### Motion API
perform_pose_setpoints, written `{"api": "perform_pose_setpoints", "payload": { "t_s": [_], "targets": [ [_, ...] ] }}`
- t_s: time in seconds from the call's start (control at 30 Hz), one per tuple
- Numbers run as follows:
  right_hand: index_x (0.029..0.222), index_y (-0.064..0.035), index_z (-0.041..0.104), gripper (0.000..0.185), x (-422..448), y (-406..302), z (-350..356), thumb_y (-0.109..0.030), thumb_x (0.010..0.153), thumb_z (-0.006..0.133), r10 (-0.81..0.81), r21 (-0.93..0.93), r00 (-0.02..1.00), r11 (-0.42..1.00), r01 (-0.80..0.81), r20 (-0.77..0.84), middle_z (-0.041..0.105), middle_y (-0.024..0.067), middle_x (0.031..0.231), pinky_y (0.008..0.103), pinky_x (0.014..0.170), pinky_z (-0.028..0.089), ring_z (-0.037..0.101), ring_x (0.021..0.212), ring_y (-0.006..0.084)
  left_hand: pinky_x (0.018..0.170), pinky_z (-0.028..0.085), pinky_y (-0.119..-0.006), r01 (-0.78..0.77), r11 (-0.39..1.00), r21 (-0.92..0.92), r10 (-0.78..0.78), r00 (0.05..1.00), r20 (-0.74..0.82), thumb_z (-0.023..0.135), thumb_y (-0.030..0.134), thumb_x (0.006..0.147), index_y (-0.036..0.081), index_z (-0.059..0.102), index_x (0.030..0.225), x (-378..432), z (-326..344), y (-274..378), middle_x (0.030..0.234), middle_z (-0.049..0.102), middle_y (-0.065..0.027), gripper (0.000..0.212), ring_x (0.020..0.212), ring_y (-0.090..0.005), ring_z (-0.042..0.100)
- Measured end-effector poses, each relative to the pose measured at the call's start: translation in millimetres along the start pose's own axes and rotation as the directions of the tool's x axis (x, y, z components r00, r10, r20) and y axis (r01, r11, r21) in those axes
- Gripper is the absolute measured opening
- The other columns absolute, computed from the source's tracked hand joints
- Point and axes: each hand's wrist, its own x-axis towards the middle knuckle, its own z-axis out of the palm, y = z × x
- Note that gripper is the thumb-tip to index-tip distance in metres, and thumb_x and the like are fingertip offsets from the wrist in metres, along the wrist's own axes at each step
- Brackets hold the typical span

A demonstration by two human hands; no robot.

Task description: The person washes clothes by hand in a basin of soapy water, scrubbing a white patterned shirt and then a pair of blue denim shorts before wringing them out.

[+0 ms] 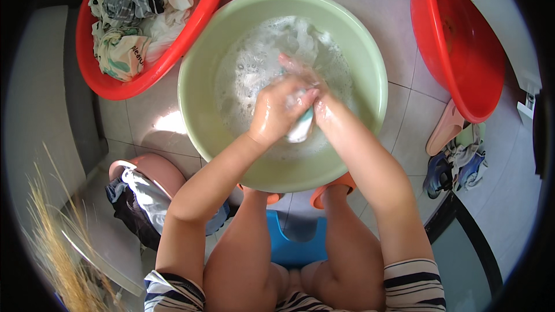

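Before me on the tiled floor stands a large light-green plastic basin (195,108) holding sudsy water (247,65). My left hand (279,106) grips a wet white-and-teal cloth (302,128), part of which shows below the fingers. Pressed against it, my right hand (310,80) is on the same cloth, its fingers blurred and pointing up and left over the suds. Both hands are wet and touch each other above the basin's middle. Pale fabric seems to lie in the water beyond them; foam hides its outline.
A red basin of clothes (169,63) stands at the upper left, an upturned-sideways red basin (477,52) at the upper right. A pink basin with clothes (158,167) is at the lower left. Slippers and shoes (446,132) lie right. A blue stool (299,247) is beneath me.
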Motion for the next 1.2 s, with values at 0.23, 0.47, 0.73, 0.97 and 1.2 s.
{"api": "perform_pose_setpoints", "payload": {
  "t_s": [0.23,0.47,0.73,0.97,1.2],
  "targets": [
    [0.099,-0.0002,0.064,0.027,-44.6,20.7,10.4,-0.026,0.094,0.057,0.052,0.046,0.993,0.997,-0.057,0.105,0.062,0.0050,0.085,0.0310,0.064,0.048,0.058,0.072,0.0138,0.059,0.047,-0.043,0.224,0.894,0.388,-0.232,0.972,-0.026,0.056,0.031,0.093,0.009,0.064,0.075,31.3,-39.7,-22.8,0.068,0.061,-0.0130,0.030,0.063,-0.0364,0.059],
    [0.107,-0.0047,0.059,0.022,-97.1,-38.2,-49.5,-0.019,0.090,0.063,0.020,-0.643,0.991,0.763,0.071,0.134,0.058,-0.0001,0.090,0.0241,0.070,0.048,0.057,0.078,0.0081,0.062,0.042,-0.029,0.455,0.890,0.001,-0.415,0.810,0.414,0.067,0.029,0.090,0.000,0.062,0.080,-23.7,-97.2,11.7,0.067,0.054,-0.0037,0.031,0.067,-0.0106,0.049],
    [0.117,-0.0046,0.054,0.043,-163.9,-83.2,-62.5,0.003,0.078,0.070,-0.014,-0.649,0.952,0.729,0.218,0.305,0.055,0.0030,0.109,0.0280,0.088,0.045,0.054,0.103,0.0117,0.066,0.041,-0.037,0.471,0.817,-0.331,-0.075,0.658,0.750,0.086,0.013,0.066,0.003,0.056,0.065,-32.1,-156.7,70.9,0.067,0.054,-0.0086,0.032,0.061,-0.0243,0.051],
    [0.107,-0.0050,0.054,0.030,-73.9,-51.8,-67.2,-0.002,0.081,0.069,-0.436,-0.810,0.866,0.398,0.431,0.247,0.055,0.0093,0.110,0.0338,0.085,0.048,0.057,0.102,0.0190,0.078,0.043,-0.034,0.188,0.972,0.142,-0.221,0.939,0.265,0.063,0.014,0.077,0.002,0.052,0.080,33.0,-102.1,-17.7,0.090,0.055,-0.0094,0.016,0.085,-0.0227,0.053],
    [0.118,-0.0105,0.051,0.031,11.4,9.6,-56.4,-0.015,0.089,0.059,-0.532,-0.872,0.697,-0.373,0.317,0.481,0.049,0.0223,0.120,0.0471,0.085,0.047,0.053,0.103,0.0442,0.084,0.050,-0.038,-0.204,0.616,0.761,0.218,0.972,0.084,0.063,0.033,0.083,0.014,0.065,0.112,27.0,-15.8,-80.4,0.105,0.060,-0.0144,0.034,0.094,-0.0349,0.061]
  ]
}}
